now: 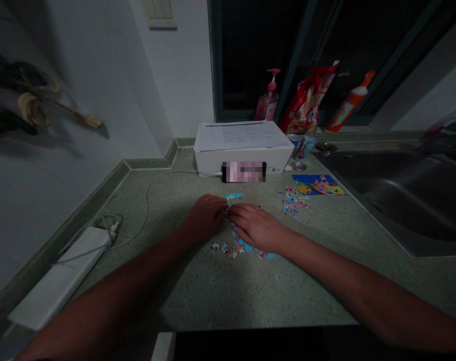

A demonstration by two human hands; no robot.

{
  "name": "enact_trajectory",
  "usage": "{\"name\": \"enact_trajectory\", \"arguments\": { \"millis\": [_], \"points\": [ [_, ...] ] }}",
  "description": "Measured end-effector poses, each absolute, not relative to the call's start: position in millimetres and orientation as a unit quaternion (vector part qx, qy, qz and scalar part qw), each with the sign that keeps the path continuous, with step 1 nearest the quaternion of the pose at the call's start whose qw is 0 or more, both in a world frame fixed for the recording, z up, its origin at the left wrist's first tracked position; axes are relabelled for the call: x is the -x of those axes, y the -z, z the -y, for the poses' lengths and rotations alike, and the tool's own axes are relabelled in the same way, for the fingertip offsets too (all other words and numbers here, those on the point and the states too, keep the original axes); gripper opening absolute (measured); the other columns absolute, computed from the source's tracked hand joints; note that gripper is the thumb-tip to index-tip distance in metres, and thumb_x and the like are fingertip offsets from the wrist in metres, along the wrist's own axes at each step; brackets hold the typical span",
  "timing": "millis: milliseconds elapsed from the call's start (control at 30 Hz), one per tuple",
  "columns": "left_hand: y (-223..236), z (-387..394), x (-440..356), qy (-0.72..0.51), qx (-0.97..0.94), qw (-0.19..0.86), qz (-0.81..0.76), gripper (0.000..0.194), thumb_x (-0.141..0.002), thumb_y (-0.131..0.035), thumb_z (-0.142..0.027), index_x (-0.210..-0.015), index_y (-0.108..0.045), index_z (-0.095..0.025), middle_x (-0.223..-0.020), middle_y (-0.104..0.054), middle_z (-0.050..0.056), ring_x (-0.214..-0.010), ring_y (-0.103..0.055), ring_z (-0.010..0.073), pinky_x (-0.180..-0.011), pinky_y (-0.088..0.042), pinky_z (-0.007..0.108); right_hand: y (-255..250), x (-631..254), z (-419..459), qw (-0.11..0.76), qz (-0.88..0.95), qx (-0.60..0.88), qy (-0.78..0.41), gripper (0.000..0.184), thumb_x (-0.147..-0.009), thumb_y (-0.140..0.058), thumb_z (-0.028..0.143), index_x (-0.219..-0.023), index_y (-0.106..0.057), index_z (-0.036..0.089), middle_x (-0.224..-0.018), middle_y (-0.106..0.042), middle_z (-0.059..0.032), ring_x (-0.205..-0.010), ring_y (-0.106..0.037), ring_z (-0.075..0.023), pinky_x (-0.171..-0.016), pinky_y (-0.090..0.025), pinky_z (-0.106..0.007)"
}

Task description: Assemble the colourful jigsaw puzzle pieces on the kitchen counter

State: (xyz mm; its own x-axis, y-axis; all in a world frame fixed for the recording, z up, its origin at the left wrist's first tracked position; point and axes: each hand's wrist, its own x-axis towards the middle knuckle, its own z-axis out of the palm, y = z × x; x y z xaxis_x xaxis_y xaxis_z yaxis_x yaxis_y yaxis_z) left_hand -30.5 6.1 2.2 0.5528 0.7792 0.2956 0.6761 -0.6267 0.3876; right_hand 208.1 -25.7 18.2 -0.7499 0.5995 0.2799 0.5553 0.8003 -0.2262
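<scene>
My left hand (207, 216) rests on the counter with its fingers curled inward and closed at a small reddish jigsaw piece (226, 210). Beside it my right hand (256, 226) lies palm down, fingers stretched and slightly apart, its fingertips at the same spot. Its palm hides whatever is beneath. Just beyond the fingertips is a joined light-blue puzzle edge (233, 195). Loose jigsaw pieces (235, 249) are scattered on the near side of both hands. To the right sits another heap of pieces (294, 201), in front of a blue cartoon picture card (320, 185).
A phone (244, 172) on a cable leans against a white box (243, 150) topped with paper. A power strip (62, 276) lies at left. The sink (401, 195) is at right. A pump bottle (267, 103), red bag (308, 100) and orange bottle (350, 105) stand behind.
</scene>
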Motion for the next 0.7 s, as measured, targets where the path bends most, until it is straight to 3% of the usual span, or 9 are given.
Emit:
{"name": "enact_trajectory", "arguments": {
  "millis": [200,700],
  "points": [
    [2.2,-9.4,31.0,-0.233,-0.884,0.090,-0.396,0.039,-0.093,-0.052,-0.009,-0.118,-0.077,-0.023,-0.126,-0.082,0.007,-0.119,-0.075,0.0276,-0.114,-0.055,0.053,-18.9,-208.1,23.7,0.167,0.937,0.300,-0.063,0.036,-0.105,-0.057,0.020,-0.137,-0.074,0.019,-0.142,-0.074,-0.0156,-0.137,-0.065,-0.0317,-0.117,-0.053,-0.053],
    [5.0,-10.8,31.5,-0.240,-0.882,0.080,-0.398,0.038,-0.091,-0.054,-0.010,-0.116,-0.078,-0.026,-0.124,-0.083,0.005,-0.116,-0.076,0.0257,-0.113,-0.056,0.051,-14.7,-210.1,24.0,0.169,0.934,0.314,-0.031,0.034,-0.105,-0.057,0.020,-0.133,-0.077,0.023,-0.132,-0.073,-0.0155,-0.131,-0.065,-0.0341,-0.113,-0.054,-0.056]
  ]
}}
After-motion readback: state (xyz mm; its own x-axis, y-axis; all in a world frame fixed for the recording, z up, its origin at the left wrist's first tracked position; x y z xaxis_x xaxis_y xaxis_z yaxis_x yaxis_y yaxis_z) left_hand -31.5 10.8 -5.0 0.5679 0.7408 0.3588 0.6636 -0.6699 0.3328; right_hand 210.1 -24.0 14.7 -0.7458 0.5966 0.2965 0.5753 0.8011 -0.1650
